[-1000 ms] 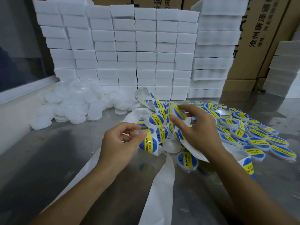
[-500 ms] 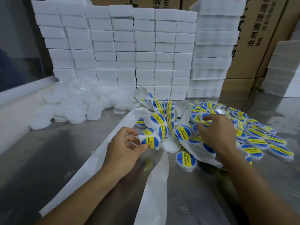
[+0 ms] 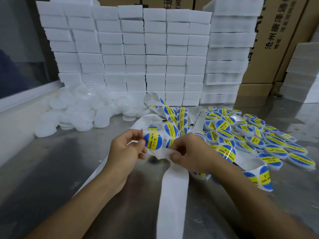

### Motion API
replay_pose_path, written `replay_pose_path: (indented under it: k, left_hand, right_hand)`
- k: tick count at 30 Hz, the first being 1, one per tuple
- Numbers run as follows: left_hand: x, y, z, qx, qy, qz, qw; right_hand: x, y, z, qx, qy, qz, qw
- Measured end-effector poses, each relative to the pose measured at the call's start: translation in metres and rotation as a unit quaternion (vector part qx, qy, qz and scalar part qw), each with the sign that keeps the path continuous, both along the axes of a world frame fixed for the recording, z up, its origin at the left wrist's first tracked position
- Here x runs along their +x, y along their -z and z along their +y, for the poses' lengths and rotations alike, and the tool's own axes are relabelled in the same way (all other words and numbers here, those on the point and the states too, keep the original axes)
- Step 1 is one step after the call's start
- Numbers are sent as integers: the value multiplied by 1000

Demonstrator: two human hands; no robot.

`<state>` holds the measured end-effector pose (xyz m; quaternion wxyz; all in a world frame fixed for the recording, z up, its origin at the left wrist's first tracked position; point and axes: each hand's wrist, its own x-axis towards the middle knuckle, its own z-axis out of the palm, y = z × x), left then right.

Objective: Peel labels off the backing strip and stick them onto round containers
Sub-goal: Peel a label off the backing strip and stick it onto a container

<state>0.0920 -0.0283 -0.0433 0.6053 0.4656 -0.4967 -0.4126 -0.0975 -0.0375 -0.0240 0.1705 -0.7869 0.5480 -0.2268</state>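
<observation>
Blank tubs wait in a heap at far left. My left hand pinches the strip beside 1 label; my right hand pinches the backing below it. At right, dozens of labelled tubs lie finished, roughly half, I'd judge.

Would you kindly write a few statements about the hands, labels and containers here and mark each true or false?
1. The left hand pinches the strip by a blue-and-yellow label. True.
2. The right hand rests flat on the table. False: it grips the strip.
3. Labelled containers lie on the right. True.
4. The unlabelled white containers sit in a cardboard box. False: they lie loose at the left.
5. White blocks are stacked behind. True.
</observation>
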Motion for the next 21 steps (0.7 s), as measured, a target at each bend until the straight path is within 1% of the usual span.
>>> replay_pose_path:
  k: [1,3,6,8,10,13,15,18,19,21]
  left_hand:
    - [1,0,-1,-4,-4,-17,1000]
    - [1,0,-1,-12,1,-47,999]
    - [0,-1,1,-23,26,-78,996]
    - [0,-2,4,-30,54,-100,993]
    - [0,-3,7,-22,84,-92,992]
    - [0,-3,10,-19,111,-77,991]
    - [-3,-5,9,-26,84,-53,995]
    - [-3,-10,6,-14,26,39,999]
    - [-1,-14,5,-4,20,69,997]
    - [2,-18,4,10,50,110,993]
  right_hand:
    - [-1,0,0,-17,17,-25,999]
    - [-2,-1,-1,-44,61,-111,991]
    - [0,-2,-1,-39,87,-214,972]
    - [1,-2,-2,-33,90,-256,962]
    - [0,-5,-1,-41,90,-278,955]
    - [-3,-3,-2,-45,79,-265,960]
    - [-4,-1,-3,-42,64,-229,970]
    - [-1,-1,0,-15,29,-178,984]
    - [0,-2,1,-8,17,-159,987]
    - [1,-3,3,-7,-15,-131,991]
